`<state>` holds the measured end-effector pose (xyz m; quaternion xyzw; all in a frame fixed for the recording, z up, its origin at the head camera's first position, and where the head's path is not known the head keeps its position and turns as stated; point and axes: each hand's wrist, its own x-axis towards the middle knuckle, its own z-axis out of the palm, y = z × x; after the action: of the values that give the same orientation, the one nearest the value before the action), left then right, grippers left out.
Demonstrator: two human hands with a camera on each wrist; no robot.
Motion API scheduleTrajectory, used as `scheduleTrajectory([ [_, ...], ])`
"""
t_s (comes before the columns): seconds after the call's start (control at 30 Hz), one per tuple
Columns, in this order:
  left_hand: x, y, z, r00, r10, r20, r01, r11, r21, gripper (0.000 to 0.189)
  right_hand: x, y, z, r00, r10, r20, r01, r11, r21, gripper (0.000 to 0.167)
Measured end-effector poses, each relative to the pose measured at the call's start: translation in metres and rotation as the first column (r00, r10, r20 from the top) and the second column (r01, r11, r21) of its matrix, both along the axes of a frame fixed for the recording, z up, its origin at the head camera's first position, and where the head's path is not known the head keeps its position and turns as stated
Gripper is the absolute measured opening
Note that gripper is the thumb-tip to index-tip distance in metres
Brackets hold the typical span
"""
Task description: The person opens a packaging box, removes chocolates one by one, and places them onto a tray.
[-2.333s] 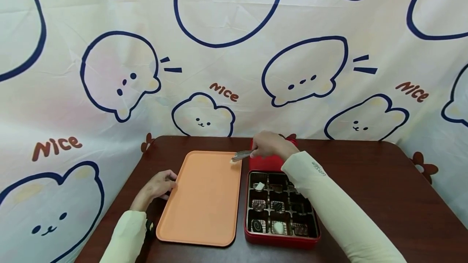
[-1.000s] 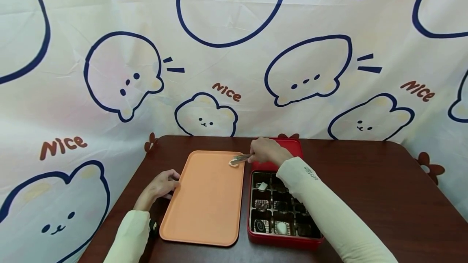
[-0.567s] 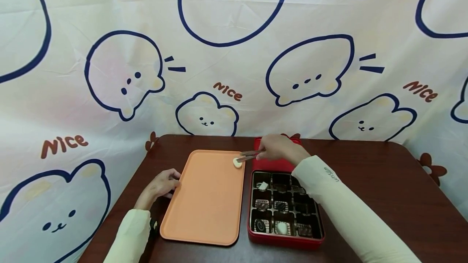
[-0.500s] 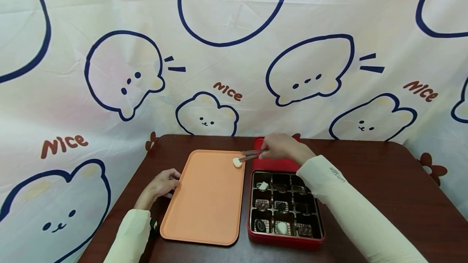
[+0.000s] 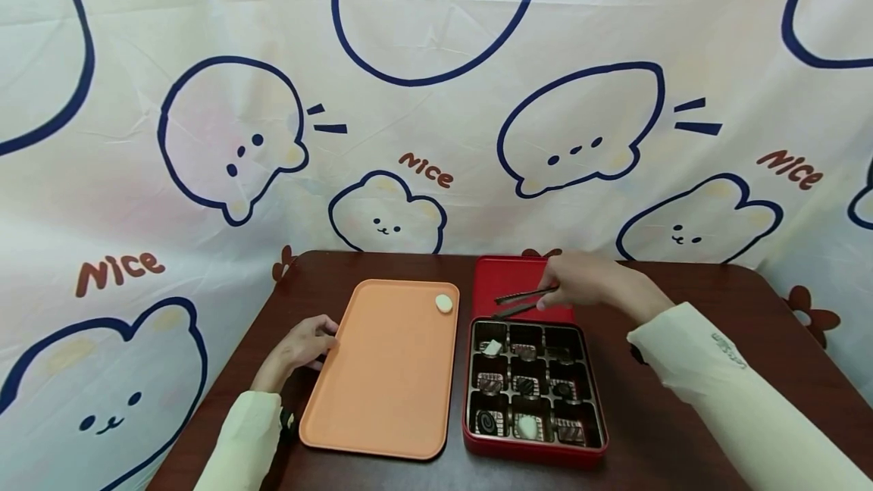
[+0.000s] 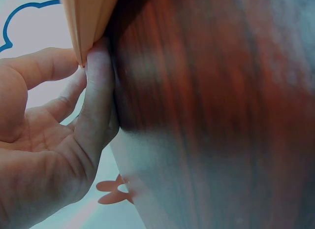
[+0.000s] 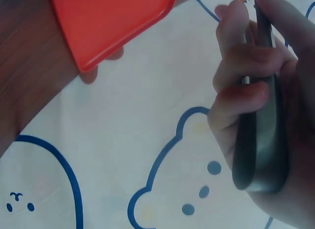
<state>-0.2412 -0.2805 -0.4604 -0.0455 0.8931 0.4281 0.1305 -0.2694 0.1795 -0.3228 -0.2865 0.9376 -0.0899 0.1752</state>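
Observation:
My left hand (image 5: 300,345) pinches the left edge of the orange tray (image 5: 375,377) between thumb and fingers, seen close in the left wrist view. On the tray's back right corner lies a round, creamy white chocolate-like piece (image 5: 444,303). My right hand (image 5: 583,279) grips metal tongs (image 7: 263,135), fingers wrapped round both arms. In the head view the tongs' tips are spread with nothing between them, over the red lid (image 5: 494,271) and the back edge of the red tin (image 5: 535,451). Dark and white chocolates sit in the tin's compartments, among them a black spiral one (image 5: 487,421).
The red lid lies flat behind the tin, near the far edge of the dark wooden table (image 5: 689,370). A patterned cloth (image 5: 464,120) hangs right behind the table. The tray and tin stand side by side with a narrow gap between them.
The tongs have let go of the white piece, which now lies on the tray. My right hand has moved right with the tongs spread, over the lid. My left hand stays on the tray.

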Motion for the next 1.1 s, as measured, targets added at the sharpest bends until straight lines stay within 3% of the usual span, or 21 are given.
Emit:
scheduleTrajectory([
  [0.4,0.0,0.0,0.001,1.0,0.003,0.004,-0.003,1.0,-0.005,0.02,0.023,0.013,0.004,0.999,-0.012,0.047,0.008,0.995,0.097,0.023],
  [0.67,0.001,0.001,0.001,1.0,0.007,-0.001,-0.007,1.0,-0.01,0.02,0.026,0.011,-0.005,1.0,0.001,0.013,-0.002,0.991,0.133,0.029],
  [0.9,0.001,0.001,0.001,1.0,0.009,-0.009,-0.009,1.0,-0.005,0.02,0.028,0.004,-0.012,0.999,-0.044,-0.014,0.046,0.982,0.185,0.044],
  [1.1,0.003,0.003,0.002,1.0,0.01,-0.002,-0.01,1.0,0.014,0.02,0.028,-0.001,-0.015,0.999,-0.046,-0.023,0.05,0.976,0.213,0.04],
])
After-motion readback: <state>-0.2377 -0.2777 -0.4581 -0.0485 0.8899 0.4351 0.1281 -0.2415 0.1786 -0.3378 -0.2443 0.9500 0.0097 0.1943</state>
